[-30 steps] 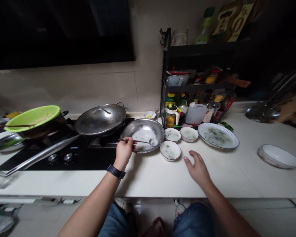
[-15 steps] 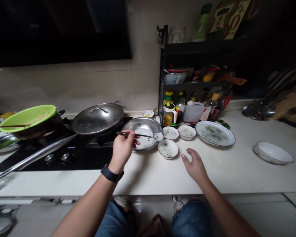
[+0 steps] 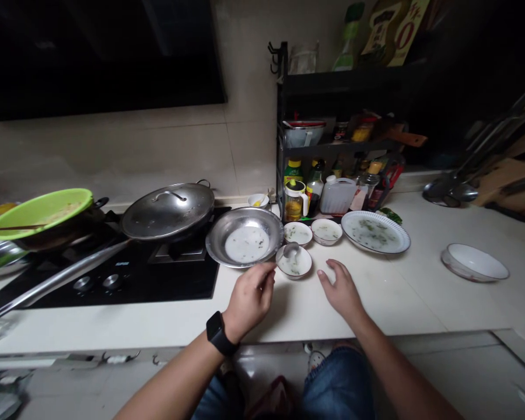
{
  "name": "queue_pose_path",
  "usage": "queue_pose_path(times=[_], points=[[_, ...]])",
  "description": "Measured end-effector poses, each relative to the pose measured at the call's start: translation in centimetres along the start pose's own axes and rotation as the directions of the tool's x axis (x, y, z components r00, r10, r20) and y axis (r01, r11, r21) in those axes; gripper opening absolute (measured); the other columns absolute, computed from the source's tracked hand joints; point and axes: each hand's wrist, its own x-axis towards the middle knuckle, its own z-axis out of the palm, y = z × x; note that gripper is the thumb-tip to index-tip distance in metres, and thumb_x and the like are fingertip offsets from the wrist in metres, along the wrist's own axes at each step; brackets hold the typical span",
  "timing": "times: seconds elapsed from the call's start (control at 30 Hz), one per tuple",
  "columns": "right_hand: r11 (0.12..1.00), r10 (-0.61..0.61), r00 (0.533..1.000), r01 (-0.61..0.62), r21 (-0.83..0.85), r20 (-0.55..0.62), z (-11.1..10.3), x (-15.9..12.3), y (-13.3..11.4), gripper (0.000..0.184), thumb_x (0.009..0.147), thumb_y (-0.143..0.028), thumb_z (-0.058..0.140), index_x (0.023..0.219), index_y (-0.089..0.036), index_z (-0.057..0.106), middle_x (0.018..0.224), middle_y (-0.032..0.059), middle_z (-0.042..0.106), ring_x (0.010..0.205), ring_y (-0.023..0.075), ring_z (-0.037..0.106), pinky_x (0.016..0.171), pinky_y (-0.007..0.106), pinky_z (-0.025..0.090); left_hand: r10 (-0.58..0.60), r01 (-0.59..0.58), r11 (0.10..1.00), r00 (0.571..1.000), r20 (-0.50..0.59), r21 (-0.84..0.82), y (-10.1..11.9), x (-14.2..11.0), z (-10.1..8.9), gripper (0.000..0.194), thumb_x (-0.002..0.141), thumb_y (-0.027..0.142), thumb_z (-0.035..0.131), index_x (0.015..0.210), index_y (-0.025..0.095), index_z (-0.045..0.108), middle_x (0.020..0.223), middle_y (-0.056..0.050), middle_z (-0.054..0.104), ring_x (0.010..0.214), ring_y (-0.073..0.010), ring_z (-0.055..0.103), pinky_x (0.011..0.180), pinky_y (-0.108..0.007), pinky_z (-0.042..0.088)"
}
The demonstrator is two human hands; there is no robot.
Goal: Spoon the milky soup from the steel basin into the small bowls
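My left hand (image 3: 250, 296), with a dark watch at its wrist, is closed in a pinch on a soup ladle; most of the handle is hidden behind the fingers. The ladle's bowl (image 3: 291, 249) is tilted over the nearest small bowl (image 3: 295, 266), which has whitish soup with green bits in it. To the left stands a wide metal basin (image 3: 219, 239) with more of the cloudy soup. My right hand (image 3: 342, 290) hovers over the counter to the right of the near bowl, fingers apart, holding nothing.
Behind are two more small bowls of soup (image 3: 298, 233) (image 3: 326, 231) and a fluted plate (image 3: 405, 240) of soup. A white bowl (image 3: 476, 261) stands at right. A lidded pan (image 3: 166, 213) and green basin (image 3: 44, 213) occupy the stove. A condiment rack (image 3: 284, 93) stands behind.
My left hand has moved right and nearer to me, bringing the ladle from the metal basin's rim to the nearest small bowl, where it is tipped. My right hand stays open; the view has shifted slightly.
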Motion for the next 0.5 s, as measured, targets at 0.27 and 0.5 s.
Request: queue_pose_path(times=[0.27, 0.5], points=[[1.0, 0.004, 1.0, -0.004, 0.006, 0.003, 0.0, 0.0, 0.0, 0.048, 0.099, -0.057, 0.054, 0.122, -0.016, 0.063, 0.125, 0.0212, 0.068, 0.121, 0.0355, 0.065, 0.107, 0.056, 0.053, 0.348, -0.358, 0.929, 0.931, 0.106, 0.091, -1.0, -1.7, -0.2, 0.036, 0.095, 0.005, 0.053, 0.127, 0.017, 0.061, 0.106, -0.014, 0.078, 0.094, -0.0222, 0.077, 0.081, -0.033, 0.063], [1.0, 0.001, 1.0, -0.001, 0.012, 0.006, 0.1, 0.0, 0.2, 0.047, 0.099, -0.056, 0.055, 0.123, -0.016, 0.063, 0.125, 0.0217, 0.068, 0.121, 0.0355, 0.065, 0.106, 0.057, 0.053, -0.247, 0.274, 0.961, 0.918, -0.311, 0.044, -6.5, 1.6, -1.8, 0.022, 0.102, 0.029, 0.055, 0.117, 0.018, 0.066, 0.079, -0.004, 0.074, 0.067, -0.0171, 0.072, 0.067, -0.027, 0.057]])
